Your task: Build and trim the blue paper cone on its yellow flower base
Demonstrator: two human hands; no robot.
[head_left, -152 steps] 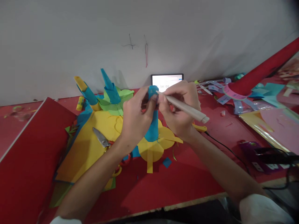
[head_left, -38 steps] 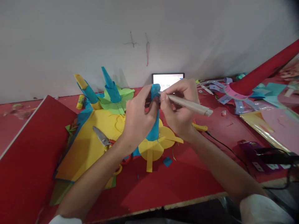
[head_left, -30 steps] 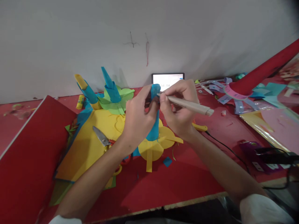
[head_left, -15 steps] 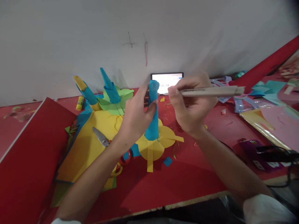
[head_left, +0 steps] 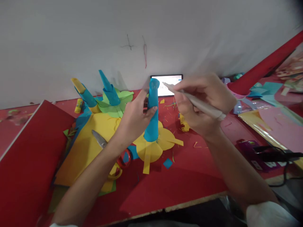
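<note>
Pen (head_left: 202, 105) has come away from the top of the blue paper tube (head_left: 154, 97) since about a second ago, and your right hand (head_left: 213, 99) has swung with it toward the right edge of the tabletop (head_left: 177, 186). Your left hand (head_left: 136, 115) now grips the tube lower, leaving its rounded top exposed.

Fingers, right: pinching the pen, its tip aimed back toward the tube but apart from it; some blur. Fingers, left: closed around the tube, thumb across the near side.

Tube position: upright on the yellow flower-shaped base (head_left: 149, 153), about midway along the tabletop, between front and back edges. Scissors (head_left: 100, 138) lie toward the left edge, partly hidden by your forearm.

Step, as judged: pen work at the tube's top, paused or finished; cannot tell which. A darker round patch shows there, too small to read as ink or fold.

Next move, if more marking is wanted, calls for you to steady the tube without denting it and return the tip lightly.
</note>
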